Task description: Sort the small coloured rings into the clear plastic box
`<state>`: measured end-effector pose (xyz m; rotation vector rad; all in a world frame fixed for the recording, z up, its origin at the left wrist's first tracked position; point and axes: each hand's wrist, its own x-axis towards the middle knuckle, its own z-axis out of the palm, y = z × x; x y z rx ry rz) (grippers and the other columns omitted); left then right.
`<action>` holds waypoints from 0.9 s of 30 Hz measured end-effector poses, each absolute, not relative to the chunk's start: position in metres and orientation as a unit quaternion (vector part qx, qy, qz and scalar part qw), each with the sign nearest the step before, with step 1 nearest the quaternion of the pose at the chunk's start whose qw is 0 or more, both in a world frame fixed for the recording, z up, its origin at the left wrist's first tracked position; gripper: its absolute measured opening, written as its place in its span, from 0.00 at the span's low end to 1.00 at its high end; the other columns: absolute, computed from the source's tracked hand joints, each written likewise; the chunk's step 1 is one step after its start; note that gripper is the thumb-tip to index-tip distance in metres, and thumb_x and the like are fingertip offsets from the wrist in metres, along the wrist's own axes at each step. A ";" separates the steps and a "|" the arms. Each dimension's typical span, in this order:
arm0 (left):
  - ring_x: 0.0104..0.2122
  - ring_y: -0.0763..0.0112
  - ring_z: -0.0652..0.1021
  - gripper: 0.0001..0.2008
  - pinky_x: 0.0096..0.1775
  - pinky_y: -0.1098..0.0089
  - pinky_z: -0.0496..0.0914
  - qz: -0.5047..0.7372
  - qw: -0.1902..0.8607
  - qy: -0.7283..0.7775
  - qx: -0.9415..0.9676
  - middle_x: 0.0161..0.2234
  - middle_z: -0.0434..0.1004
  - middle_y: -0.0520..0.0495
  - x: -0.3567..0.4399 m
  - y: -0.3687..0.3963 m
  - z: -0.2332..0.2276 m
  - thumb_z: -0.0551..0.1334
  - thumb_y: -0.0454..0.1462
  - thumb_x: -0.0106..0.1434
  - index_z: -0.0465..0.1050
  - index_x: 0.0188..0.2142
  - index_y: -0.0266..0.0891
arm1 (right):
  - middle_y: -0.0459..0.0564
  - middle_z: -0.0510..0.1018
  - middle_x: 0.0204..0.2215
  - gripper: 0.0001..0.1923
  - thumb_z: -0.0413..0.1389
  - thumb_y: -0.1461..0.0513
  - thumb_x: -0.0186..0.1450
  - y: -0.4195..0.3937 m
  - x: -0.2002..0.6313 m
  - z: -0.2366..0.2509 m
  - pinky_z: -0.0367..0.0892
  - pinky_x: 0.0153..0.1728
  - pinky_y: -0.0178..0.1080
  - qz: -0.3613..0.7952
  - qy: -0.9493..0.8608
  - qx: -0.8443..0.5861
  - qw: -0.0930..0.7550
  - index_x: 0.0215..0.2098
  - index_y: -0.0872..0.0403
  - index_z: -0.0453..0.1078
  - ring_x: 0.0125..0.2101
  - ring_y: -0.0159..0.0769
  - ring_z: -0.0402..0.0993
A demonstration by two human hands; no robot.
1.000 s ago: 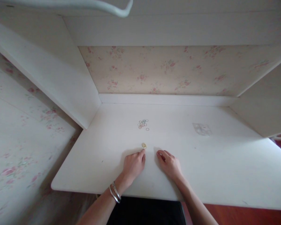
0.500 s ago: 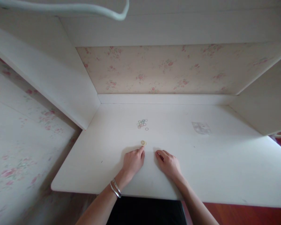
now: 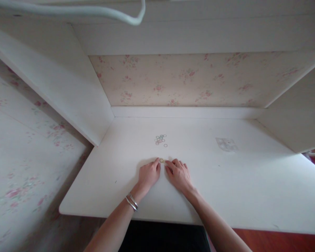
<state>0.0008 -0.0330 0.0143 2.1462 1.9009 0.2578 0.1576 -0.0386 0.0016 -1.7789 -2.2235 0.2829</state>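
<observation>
A small cluster of thin yellowish rings, much like little rubber bands, lies on the white desk between my two hands. My left hand rests on the desk with its index fingertip at the cluster's left edge; its thumb sits lower and the other fingers are curled. From the right, my right hand reaches its index fingertip to the cluster's right edge, fingers apart and thumb below. Neither hand visibly lifts a ring. Farther back lies a loose group of several coloured rings, with one dark ring apart from them.
A clear plastic bag lies flat at the back right of the desk. White side panels and a flowered back wall enclose the desk. A pale cable hangs across the top left.
My right hand has moved left and forward to the yellowish rings, and its fingers have spread. My left index fingertip has shifted slightly, from the cluster's near edge to its left side.
</observation>
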 end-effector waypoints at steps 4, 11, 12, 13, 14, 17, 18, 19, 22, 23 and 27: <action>0.36 0.66 0.79 0.18 0.38 0.70 0.69 0.091 0.133 0.655 0.738 0.39 0.79 0.46 0.002 -0.032 0.013 0.49 0.43 0.67 0.67 0.53 0.48 | 0.52 0.72 0.40 0.18 0.49 0.51 0.65 -0.024 0.149 -0.002 0.56 0.42 0.40 0.112 -0.745 -0.639 0.157 0.49 0.48 0.69 0.42 0.39 0.67; 0.36 0.67 0.79 0.18 0.38 0.69 0.70 0.110 0.127 0.647 0.744 0.40 0.79 0.47 0.000 -0.033 0.011 0.48 0.42 0.68 0.68 0.52 0.48 | 0.48 0.72 0.37 0.15 0.47 0.52 0.67 -0.016 0.151 -0.011 0.56 0.41 0.38 0.131 -0.761 -0.607 0.186 0.46 0.45 0.71 0.38 0.34 0.68; 0.36 0.67 0.79 0.18 0.38 0.69 0.70 0.111 0.130 0.646 0.744 0.40 0.79 0.47 0.000 -0.033 0.011 0.47 0.42 0.68 0.68 0.52 0.48 | 0.48 0.72 0.37 0.15 0.47 0.52 0.67 -0.016 0.152 -0.013 0.56 0.41 0.38 0.130 -0.761 -0.606 0.191 0.46 0.45 0.71 0.38 0.34 0.69; 0.36 0.67 0.79 0.18 0.38 0.69 0.70 0.111 0.132 0.647 0.743 0.41 0.79 0.47 0.000 -0.033 0.011 0.47 0.42 0.68 0.68 0.52 0.48 | 0.48 0.72 0.37 0.16 0.46 0.52 0.67 -0.016 0.153 -0.014 0.57 0.41 0.38 0.128 -0.760 -0.605 0.198 0.46 0.46 0.71 0.38 0.34 0.69; 0.37 0.67 0.78 0.18 0.38 0.69 0.70 0.110 0.135 0.648 0.741 0.41 0.79 0.46 0.000 -0.033 0.011 0.48 0.42 0.68 0.68 0.53 0.47 | 0.48 0.72 0.37 0.16 0.46 0.52 0.68 -0.017 0.153 -0.016 0.57 0.41 0.38 0.126 -0.758 -0.606 0.206 0.46 0.47 0.71 0.38 0.33 0.69; 0.37 0.67 0.78 0.18 0.39 0.69 0.70 0.109 0.142 0.651 0.738 0.42 0.78 0.46 0.001 -0.034 0.013 0.48 0.42 0.68 0.67 0.53 0.47 | 0.49 0.72 0.36 0.18 0.46 0.52 0.68 -0.017 0.153 -0.019 0.59 0.40 0.37 0.123 -0.749 -0.610 0.229 0.47 0.48 0.71 0.37 0.33 0.69; 0.38 0.67 0.78 0.18 0.39 0.69 0.70 0.110 0.143 0.651 0.737 0.42 0.78 0.46 0.001 -0.034 0.013 0.48 0.42 0.68 0.67 0.53 0.47 | 0.49 0.72 0.36 0.18 0.46 0.52 0.68 -0.016 0.152 -0.019 0.59 0.40 0.37 0.121 -0.749 -0.609 0.232 0.47 0.48 0.71 0.37 0.34 0.69; 0.37 0.66 0.78 0.18 0.39 0.69 0.69 0.113 0.143 0.651 0.737 0.42 0.78 0.46 0.001 -0.034 0.013 0.47 0.42 0.68 0.67 0.53 0.47 | 0.49 0.72 0.36 0.17 0.46 0.52 0.68 -0.015 0.150 -0.018 0.59 0.40 0.37 0.118 -0.751 -0.607 0.232 0.46 0.48 0.71 0.37 0.34 0.69; 0.37 0.67 0.78 0.17 0.39 0.69 0.69 0.118 0.144 0.653 0.734 0.40 0.79 0.46 -0.001 -0.035 0.012 0.47 0.42 0.68 0.68 0.51 0.46 | 0.50 0.72 0.36 0.16 0.46 0.53 0.68 -0.013 0.146 -0.015 0.59 0.41 0.38 0.106 -0.768 -0.594 0.213 0.46 0.47 0.72 0.38 0.36 0.67; 0.37 0.67 0.78 0.17 0.39 0.70 0.69 0.120 0.145 0.655 0.732 0.40 0.79 0.46 -0.002 -0.035 0.011 0.48 0.42 0.68 0.69 0.51 0.46 | 0.50 0.72 0.36 0.16 0.47 0.53 0.67 -0.013 0.145 -0.013 0.59 0.41 0.38 0.102 -0.775 -0.590 0.203 0.46 0.47 0.72 0.39 0.37 0.67; 0.35 0.68 0.78 0.16 0.38 0.71 0.69 0.139 0.155 0.663 0.719 0.36 0.79 0.46 -0.006 -0.034 0.008 0.49 0.42 0.68 0.68 0.50 0.44 | 0.51 0.72 0.37 0.16 0.49 0.53 0.66 -0.012 0.143 -0.011 0.58 0.41 0.39 0.098 -0.784 -0.585 0.182 0.48 0.48 0.70 0.39 0.38 0.66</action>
